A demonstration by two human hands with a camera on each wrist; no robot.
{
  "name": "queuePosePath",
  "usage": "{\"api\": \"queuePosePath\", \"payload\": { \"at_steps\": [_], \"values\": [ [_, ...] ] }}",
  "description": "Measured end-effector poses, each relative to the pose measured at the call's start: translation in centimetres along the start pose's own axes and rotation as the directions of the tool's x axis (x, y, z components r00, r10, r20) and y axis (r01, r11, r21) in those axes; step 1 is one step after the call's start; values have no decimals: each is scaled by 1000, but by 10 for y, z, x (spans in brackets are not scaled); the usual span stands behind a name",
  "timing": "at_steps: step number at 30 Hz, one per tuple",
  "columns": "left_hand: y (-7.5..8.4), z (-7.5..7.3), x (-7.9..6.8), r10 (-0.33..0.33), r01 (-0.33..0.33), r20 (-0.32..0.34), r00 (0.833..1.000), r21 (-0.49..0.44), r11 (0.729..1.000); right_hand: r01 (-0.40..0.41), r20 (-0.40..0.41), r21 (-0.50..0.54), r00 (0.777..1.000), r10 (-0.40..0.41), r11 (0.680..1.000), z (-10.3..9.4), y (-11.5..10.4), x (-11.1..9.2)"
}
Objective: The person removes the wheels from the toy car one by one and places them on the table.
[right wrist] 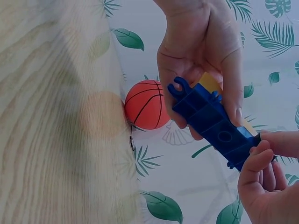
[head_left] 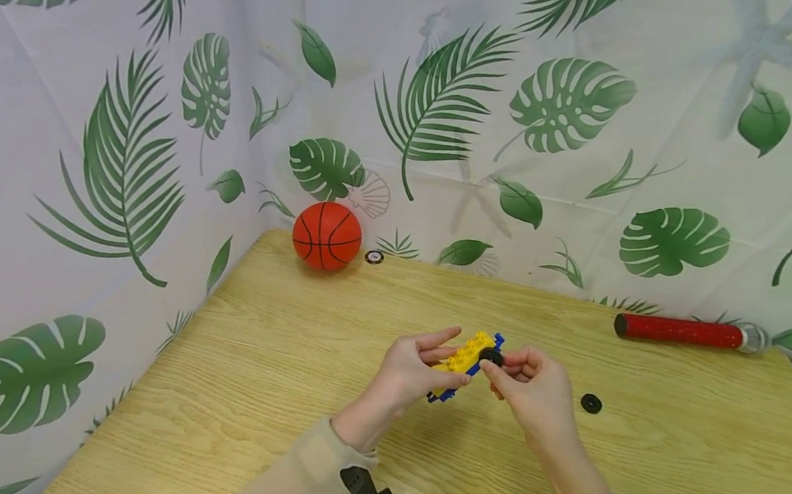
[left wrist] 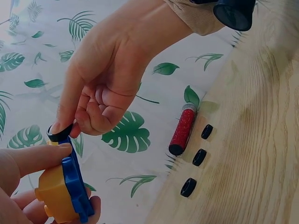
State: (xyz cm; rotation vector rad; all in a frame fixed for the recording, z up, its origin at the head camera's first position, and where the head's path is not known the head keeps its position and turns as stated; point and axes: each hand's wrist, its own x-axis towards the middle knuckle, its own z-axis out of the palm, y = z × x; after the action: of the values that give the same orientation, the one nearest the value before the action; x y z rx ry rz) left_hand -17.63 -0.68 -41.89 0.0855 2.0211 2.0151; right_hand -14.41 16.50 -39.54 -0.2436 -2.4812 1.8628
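A toy car body of yellow studded block (head_left: 469,353) on a blue chassis (right wrist: 219,133) is gripped by my left hand (head_left: 409,371), thumb on one side and fingers on the other. It is held above the wooden table, tilted, its hollow blue underside showing in the right wrist view. Between thumb and fingers my right hand (head_left: 536,384) pinches a black toy wheel (head_left: 491,356) against the side of the chassis, near one end. A blue hook-like coupling (right wrist: 179,87) sticks out at the other end. My fingers partly cover the wheel.
Several loose black wheels (left wrist: 188,187) lie on the wooden table (head_left: 246,392), one (head_left: 592,403) right of my right hand. At the back are a small orange basketball (head_left: 327,236), a round black-and-white disc (head_left: 374,257) and a red glittery cylinder (head_left: 677,331), before a leaf-patterned cloth (head_left: 441,227).
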Motion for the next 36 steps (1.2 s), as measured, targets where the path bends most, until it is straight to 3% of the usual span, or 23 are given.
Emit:
{"api": "queuePosePath", "payload": {
  "at_steps": [6, 11, 16, 21, 30, 36],
  "values": [
    [-1, 1, -1, -1, 1, 1, 1000, 16, 1000, 1, -1, 0, 1000, -1, 1000, 0, 2, 1],
    [-1, -2, 0, -6, 5, 32, 999, 60, 998, 14, 92, 98, 995, -23, 995, -8, 5, 4],
    [0, -7, 1, -41, 38, 142, 989, 27, 999, 53, 221, 188, 971, -95, 981, -20, 10, 7],
    [2, -10, 2, -106, 125, 261, 959, -56, 991, 57, 260, 222, 959, -116, 973, -25, 12, 10],
    [1, -12, 2, -140, 171, 274, 951, -92, 981, 105, 321, 141, 936, -146, 984, -24, 10, 9],
    [1, -12, 1, -144, 183, 303, 942, -105, 977, 205, 344, 17, 918, -198, 979, -25, 6, 7]
  ]
}}
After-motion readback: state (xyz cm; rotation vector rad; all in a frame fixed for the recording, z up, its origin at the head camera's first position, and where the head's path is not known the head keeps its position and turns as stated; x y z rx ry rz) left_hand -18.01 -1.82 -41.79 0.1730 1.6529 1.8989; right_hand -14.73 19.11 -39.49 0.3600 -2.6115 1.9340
